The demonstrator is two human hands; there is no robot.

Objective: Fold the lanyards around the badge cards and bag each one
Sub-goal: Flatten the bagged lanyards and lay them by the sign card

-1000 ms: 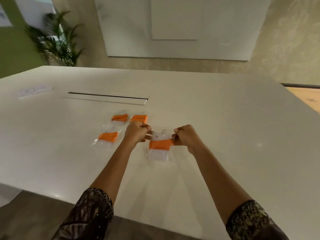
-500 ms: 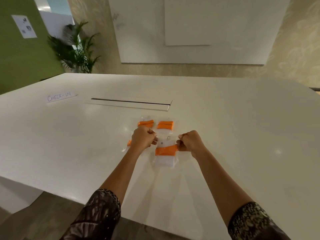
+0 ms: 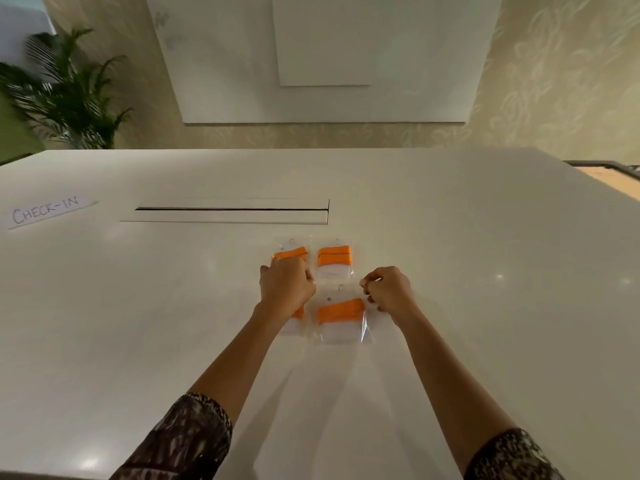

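Bag (image 3: 341,336) with orange lanyard (image 3: 341,311) lies flat on table (image 3: 485,323). Left hand (image 3: 287,289) and right hand (image 3: 389,289) are curled at its top corners; actual pinch on film cannot be told. Advice: seal evenly across the mouth, keeping the lanyard below.

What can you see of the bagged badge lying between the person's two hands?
The bagged badge is a clear, glossy plastic pouch holding a white card with an orange lanyard folded in a band across it. It lies flat on the white table. The right hand pinches its upper right corner; whether the left hand touches it is unclear.
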